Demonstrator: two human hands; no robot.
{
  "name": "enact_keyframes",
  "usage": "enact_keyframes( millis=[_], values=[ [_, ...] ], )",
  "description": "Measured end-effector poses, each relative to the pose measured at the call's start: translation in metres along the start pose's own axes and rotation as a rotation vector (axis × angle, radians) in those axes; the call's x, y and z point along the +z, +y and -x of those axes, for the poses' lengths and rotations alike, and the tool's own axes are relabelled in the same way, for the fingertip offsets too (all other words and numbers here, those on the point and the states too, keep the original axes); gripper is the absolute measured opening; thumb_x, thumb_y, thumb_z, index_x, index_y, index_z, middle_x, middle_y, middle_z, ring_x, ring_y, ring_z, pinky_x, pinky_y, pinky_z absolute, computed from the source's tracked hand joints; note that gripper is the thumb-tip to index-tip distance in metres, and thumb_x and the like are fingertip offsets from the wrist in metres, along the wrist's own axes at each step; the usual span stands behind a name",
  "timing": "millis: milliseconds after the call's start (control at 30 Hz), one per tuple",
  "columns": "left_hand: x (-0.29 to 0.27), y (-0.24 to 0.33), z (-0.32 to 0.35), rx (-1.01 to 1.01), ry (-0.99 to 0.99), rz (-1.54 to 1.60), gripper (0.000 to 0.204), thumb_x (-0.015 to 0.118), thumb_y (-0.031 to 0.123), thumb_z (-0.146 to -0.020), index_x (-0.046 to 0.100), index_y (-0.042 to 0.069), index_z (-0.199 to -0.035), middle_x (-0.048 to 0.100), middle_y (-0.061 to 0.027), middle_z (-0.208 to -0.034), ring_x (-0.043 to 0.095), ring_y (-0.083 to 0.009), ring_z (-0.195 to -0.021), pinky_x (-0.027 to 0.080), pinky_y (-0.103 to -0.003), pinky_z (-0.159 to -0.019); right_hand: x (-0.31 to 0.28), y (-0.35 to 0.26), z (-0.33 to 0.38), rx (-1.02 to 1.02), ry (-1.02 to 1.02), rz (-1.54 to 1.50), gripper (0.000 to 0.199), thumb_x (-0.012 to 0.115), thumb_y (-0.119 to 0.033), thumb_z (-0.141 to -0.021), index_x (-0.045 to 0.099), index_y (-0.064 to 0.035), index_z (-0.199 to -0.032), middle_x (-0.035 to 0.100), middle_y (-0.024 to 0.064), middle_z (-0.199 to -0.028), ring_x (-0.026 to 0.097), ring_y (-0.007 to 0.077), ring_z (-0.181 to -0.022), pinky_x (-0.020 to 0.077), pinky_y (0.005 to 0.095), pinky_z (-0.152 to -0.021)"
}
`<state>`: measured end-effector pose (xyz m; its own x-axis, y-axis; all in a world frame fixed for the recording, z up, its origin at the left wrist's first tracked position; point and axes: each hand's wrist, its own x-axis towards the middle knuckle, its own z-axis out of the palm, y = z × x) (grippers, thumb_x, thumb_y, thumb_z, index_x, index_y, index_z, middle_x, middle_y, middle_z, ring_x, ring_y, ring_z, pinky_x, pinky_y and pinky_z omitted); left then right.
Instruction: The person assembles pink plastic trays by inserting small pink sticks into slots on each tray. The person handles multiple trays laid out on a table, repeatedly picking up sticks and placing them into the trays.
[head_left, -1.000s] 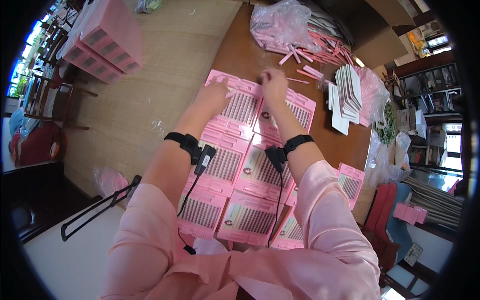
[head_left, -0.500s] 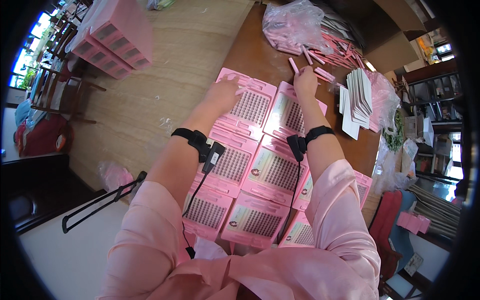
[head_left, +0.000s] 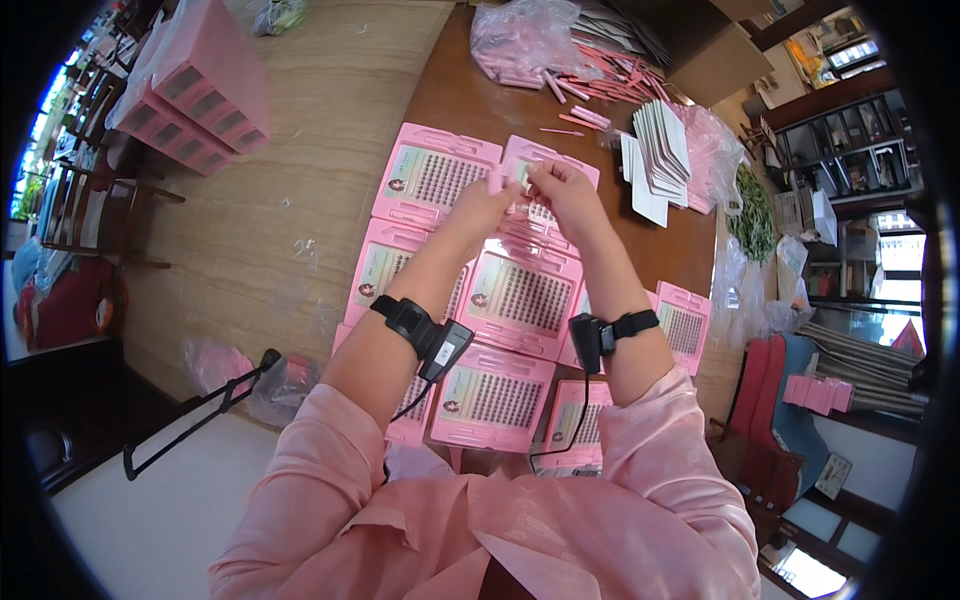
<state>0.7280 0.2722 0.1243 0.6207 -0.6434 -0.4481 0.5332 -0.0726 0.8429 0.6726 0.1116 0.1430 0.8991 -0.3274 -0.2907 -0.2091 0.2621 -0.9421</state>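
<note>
Both hands meet above the far right pink tray (head_left: 585,175) of false-lash clusters. My left hand (head_left: 482,212) is closed around a small pink tube (head_left: 495,183), which shows by its fingertips. Right beside it, my right hand (head_left: 567,200) has thumb and fingers pinched together; what lies between them is hidden. Under and around my forearms are several more lash trays, each with rows of dark clusters and a printed card, such as the far left tray (head_left: 440,170) and the middle tray (head_left: 520,300).
Loose pink tubes (head_left: 590,117) and a clear bag (head_left: 520,40) of them lie at the table's far side, near a heap of pink sticks (head_left: 635,80). White cards (head_left: 662,155) stand stacked at right. Pink drawer units (head_left: 205,90) are on the floor at left.
My right hand has come back from the loose tubes, where it was taking hold of one, to meet my left hand. My left hand has moved right, off the far left tray.
</note>
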Motion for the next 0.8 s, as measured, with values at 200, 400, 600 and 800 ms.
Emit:
enact_keyframes(
  millis=[200,400,600,800],
  values=[
    [0.034,-0.044,0.008,-0.139,0.226,0.612,0.029,0.051,0.02,-0.104,0.052,-0.002,-0.123,0.063,-0.0146,-0.109,0.066,-0.0234,-0.094,0.055,-0.034,-0.079,0.014,0.045,0.064,-0.134,0.103,0.229,0.02,0.076,-0.005,-0.085,0.069,0.0033,-0.101,0.069,0.0056,-0.085,0.063,0.0091,-0.072,0.0532,0.0237,-0.064],
    [0.039,-0.051,0.032,0.041,0.364,-0.32,0.024,0.054,0.018,-0.102,0.059,-0.001,-0.115,0.062,-0.0215,-0.117,0.066,-0.035,-0.097,0.052,-0.045,-0.077,-0.016,0.057,0.072,-0.168,0.319,0.583,0.017,0.07,-0.006,-0.087,0.073,0.0023,-0.102,0.073,0.0133,-0.087,0.07,0.0171,-0.075,0.0558,0.0292,-0.067],
    [0.019,-0.077,0.03,0.743,0.198,-1.17,0.022,0.063,0.012,-0.091,0.06,-0.004,-0.105,0.053,-0.0277,-0.136,0.05,-0.0432,-0.127,0.042,-0.048,-0.108,-0.054,0.067,0.052,-0.244,0.294,0.936,0.015,0.069,-0.011,-0.086,0.074,-0.0009,-0.096,0.073,0.0177,-0.087,0.071,0.0297,-0.08,0.0559,0.0372,-0.074],
    [0.026,-0.088,0.022,0.648,0.119,-1.292,0.023,0.067,0.004,-0.085,0.057,-0.006,-0.103,0.045,-0.0264,-0.146,0.051,-0.0416,-0.127,0.046,-0.045,-0.104,-0.067,0.068,0.04,-0.226,0.289,0.844,0.016,0.068,-0.012,-0.086,0.074,-0.0013,-0.097,0.072,0.0176,-0.084,0.07,0.0311,-0.077,0.0546,0.0377,-0.073]
  ],
)
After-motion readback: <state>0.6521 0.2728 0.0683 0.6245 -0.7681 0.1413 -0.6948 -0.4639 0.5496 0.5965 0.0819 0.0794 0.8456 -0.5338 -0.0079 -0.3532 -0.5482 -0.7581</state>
